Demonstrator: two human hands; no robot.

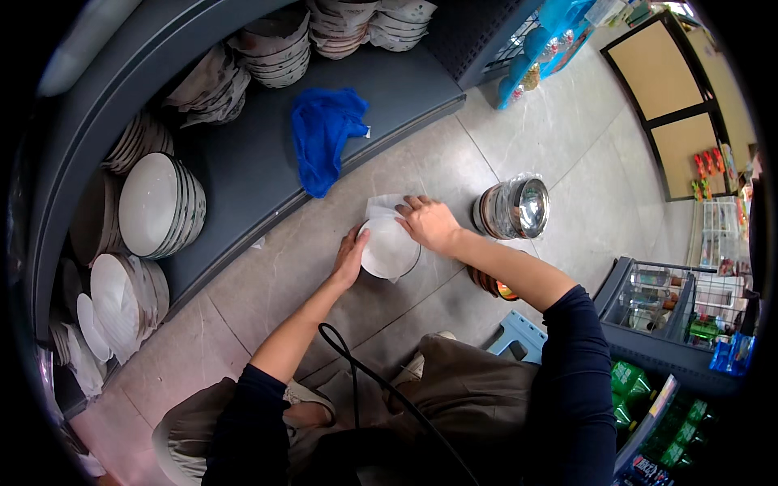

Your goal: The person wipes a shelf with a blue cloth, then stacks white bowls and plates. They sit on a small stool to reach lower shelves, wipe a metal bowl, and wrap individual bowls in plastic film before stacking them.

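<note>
A round white bowl (pixel 389 250) is held low over the grey tile floor in front of me. My left hand (pixel 350 258) grips its left rim, thumb on top and fingers wrapped outside. A thin white wrapping sheet (pixel 381 206) sticks out past the bowl's far edge. At the upper right rim, my right hand (pixel 430 225) pinches this sheet between thumb and fingers; part of the grip is hidden. A crumpled blue cloth (pixel 325 136) hangs over the front edge of the shelf beyond my hands.
Stacks of bowls (pixel 161 206) and wrapped bowls (pixel 273 54) line the dark grey shelf (pixel 389 91). Right of my hands stand metal bowls in clear plastic (pixel 513 208). A blue plastic stool (pixel 519 337) is by my right knee. A black cable (pixel 389 386) crosses my lap.
</note>
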